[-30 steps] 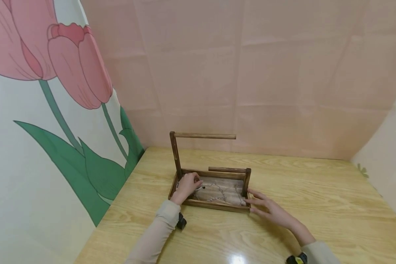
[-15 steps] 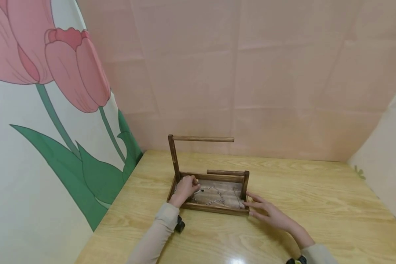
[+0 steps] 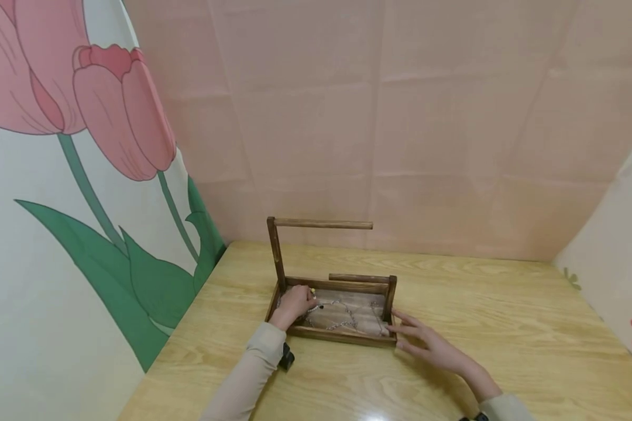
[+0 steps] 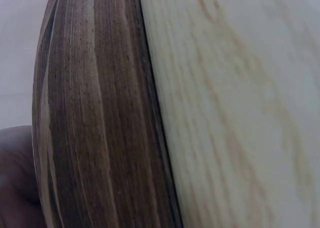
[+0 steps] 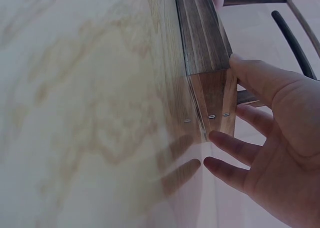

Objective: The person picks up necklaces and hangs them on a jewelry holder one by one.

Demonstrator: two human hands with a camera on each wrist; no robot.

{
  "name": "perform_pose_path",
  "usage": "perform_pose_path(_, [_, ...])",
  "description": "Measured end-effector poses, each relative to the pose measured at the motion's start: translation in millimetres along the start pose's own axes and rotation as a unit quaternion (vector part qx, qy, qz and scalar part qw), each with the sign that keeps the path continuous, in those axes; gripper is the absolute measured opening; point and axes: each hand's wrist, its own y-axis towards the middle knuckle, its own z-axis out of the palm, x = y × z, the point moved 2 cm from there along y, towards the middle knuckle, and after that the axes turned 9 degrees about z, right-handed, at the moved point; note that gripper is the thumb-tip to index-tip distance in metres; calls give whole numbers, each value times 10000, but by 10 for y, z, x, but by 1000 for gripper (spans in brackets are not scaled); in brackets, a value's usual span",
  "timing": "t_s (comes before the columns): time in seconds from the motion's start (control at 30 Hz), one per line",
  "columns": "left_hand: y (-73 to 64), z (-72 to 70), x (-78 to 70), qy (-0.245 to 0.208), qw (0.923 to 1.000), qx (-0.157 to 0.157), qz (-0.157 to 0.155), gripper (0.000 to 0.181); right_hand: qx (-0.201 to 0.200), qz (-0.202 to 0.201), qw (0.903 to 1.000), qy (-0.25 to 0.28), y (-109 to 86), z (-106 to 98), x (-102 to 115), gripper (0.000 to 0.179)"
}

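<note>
A dark brown wooden tray (image 3: 342,336) with two upright posts and crossbars sits on the table. Inside it lie silver chains (image 3: 342,324) and a white beaded strand with a black bead (image 3: 321,306). My left hand (image 3: 293,305) reaches into the tray's left end, fingers curled at the strand, with a small yellow piece (image 3: 313,290) showing beside the fingertips. The fingertips themselves are mostly hidden. At the opposite end, my right hand (image 3: 429,345) has spread, fairly straight fingers against the end wall. In the right wrist view its thumb (image 5: 250,72) lies at the tray's corner.
The tall left post (image 3: 276,251) carries a crossbar (image 3: 323,224) above the tray's back; a lower bar (image 3: 358,278) juts from the right post. The wooden table (image 3: 495,304) ends at a pink cloth backdrop (image 3: 426,128). A tulip-printed cloth (image 3: 84,280) hangs at left.
My left hand has sunk slightly within the tray, and the small yellow piece now shows by its fingertips. My right hand stays at the tray's right end.
</note>
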Motion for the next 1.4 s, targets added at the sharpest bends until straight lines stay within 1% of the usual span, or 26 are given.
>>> perform_pose_path(0.07, [-6, 8, -11, -8, 9999, 134, 63, 53, 28, 26, 10000, 46, -17, 10, 1, 39])
perform_pose_path(0.17, [-11, 12, -30, 35, 9996, 258, 48, 55, 74, 56, 9999, 90, -41, 22, -5, 39])
perform_pose_path(0.37, [23, 7, -49, 354, 9981, 459, -203, 46, 161, 155, 9996, 195, -57, 41, -20, 40])
perform_pose_path(0.47, [44, -4, -45, 487, 9968, 551, -319, 42, 166, 97, 9997, 173, -52, 46, -17, 40])
perform_pose_path(0.57, [60, -2, -24, 527, 9960, 606, -390, 42, 156, 146, 9996, 194, -43, 48, -13, 40])
perform_pose_path(0.67, [63, 11, -4, 429, 9963, 623, -416, 45, 132, 205, 9994, 226, -40, 52, -4, 40])
perform_pose_path(0.77, [52, 28, 16, 411, 9971, 532, -344, 46, 104, 215, 9995, 229, -41, 54, 11, 40])
perform_pose_path(0.83, [35, 38, 31, 373, 9979, 417, -318, 47, 90, 190, 9996, 194, -43, 57, 17, 40])
perform_pose_path(0.93, [2, 38, 55, 140, 9992, 173, -339, 47, 101, 220, 9995, 184, -42, 51, 21, 40])
perform_pose_path(1.03, [-23, 29, 75, -194, 9992, -99, -329, 47, 115, 260, 9995, 162, -38, 37, 19, 40])
perform_pose_path(1.13, [-23, 0, 84, -361, 9985, -357, -217, 46, 84, 271, 9995, 111, -27, 17, 18, 41])
perform_pose_path(1.2, [-16, -25, 83, -524, 9970, -550, -172, 40, 58, 229, 9997, 61, -17, 9, 14, 41])
perform_pose_path(1.27, [-4, -54, 81, -654, 9949, -754, -152, 30, 41, 200, 9998, 46, -10, 2, 14, 41])
perform_pose_path(1.4, [14, -90, 75, -885, 9909, -975, -273, 14, 53, 169, 9998, 36, -6, 7, 8, 40])
